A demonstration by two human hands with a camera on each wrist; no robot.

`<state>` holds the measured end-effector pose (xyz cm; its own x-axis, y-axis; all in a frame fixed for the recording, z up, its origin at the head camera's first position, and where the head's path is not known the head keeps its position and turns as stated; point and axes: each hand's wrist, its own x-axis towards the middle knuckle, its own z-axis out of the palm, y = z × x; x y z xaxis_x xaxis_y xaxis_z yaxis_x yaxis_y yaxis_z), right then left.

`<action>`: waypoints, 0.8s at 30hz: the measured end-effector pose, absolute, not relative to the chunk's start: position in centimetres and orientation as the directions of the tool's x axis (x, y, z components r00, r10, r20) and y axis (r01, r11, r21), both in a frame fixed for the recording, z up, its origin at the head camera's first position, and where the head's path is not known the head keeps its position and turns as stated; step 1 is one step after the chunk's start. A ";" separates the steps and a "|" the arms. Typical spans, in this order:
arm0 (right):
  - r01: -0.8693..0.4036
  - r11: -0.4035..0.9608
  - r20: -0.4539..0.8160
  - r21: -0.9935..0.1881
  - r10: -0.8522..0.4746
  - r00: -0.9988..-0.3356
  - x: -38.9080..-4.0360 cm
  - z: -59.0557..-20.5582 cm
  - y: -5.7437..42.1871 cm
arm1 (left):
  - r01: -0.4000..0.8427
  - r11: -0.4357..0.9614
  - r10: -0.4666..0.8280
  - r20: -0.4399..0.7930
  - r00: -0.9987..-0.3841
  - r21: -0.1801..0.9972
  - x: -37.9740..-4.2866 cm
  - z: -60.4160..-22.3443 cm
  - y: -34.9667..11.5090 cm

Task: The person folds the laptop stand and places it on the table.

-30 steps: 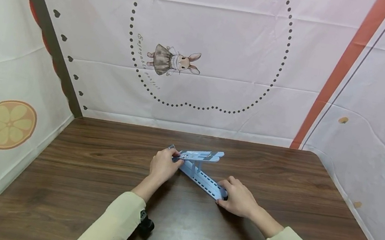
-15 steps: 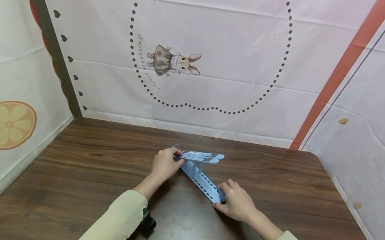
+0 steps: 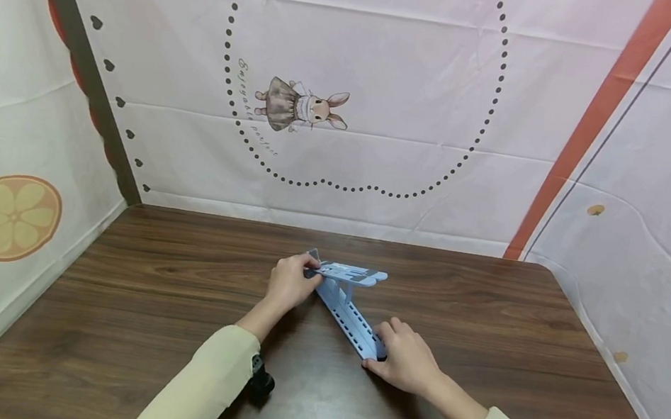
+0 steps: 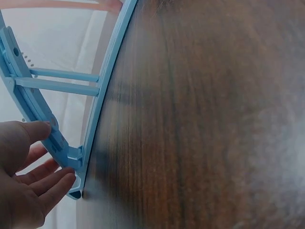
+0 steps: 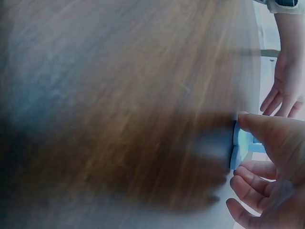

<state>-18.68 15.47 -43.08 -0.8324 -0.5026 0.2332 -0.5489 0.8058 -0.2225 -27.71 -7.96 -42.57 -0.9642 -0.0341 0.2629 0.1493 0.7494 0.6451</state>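
A light blue folding laptop stand [image 3: 352, 321] rests on the wooden table, partly unfolded and set diagonally. Its slotted base lies low, while the upper arms [image 3: 353, 274] are raised on short struts, which show in the left wrist view as crossbars [image 4: 62, 84]. At the far joined end, my left hand [image 3: 289, 282] grips the upper arms between thumb and fingers. My right hand [image 3: 407, 358] holds the near end of the base, thumb on one side and fingers on the other. From the right wrist view, two rounded blue ends [image 5: 235, 151] show between thumb and fingers.
The dark wooden table [image 3: 162, 343] runs back to a white printed cloth [image 3: 389, 102] hung behind it. More printed cloth stands along the left and right sides. A small black camera [image 3: 261, 379] sits at the left sleeve.
The stand has turned on the table: its near end has swung left and towards me together with my right hand. My left hand has shifted slightly right, keeping its grip.
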 end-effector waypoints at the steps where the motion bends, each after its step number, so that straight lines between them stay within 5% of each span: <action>1: -0.551 0.803 0.232 -0.226 -0.506 -0.831 -18.7 -43.1 15.5 | 0.151 0.745 -0.032 0.260 -0.965 0.650 -27.8 -42.6 -8.0; 24: -0.647 0.722 0.248 -0.244 -0.599 -0.762 -18.1 -42.9 15.0 | 0.220 0.621 0.078 0.221 -0.972 0.753 -29.7 -43.5 -7.8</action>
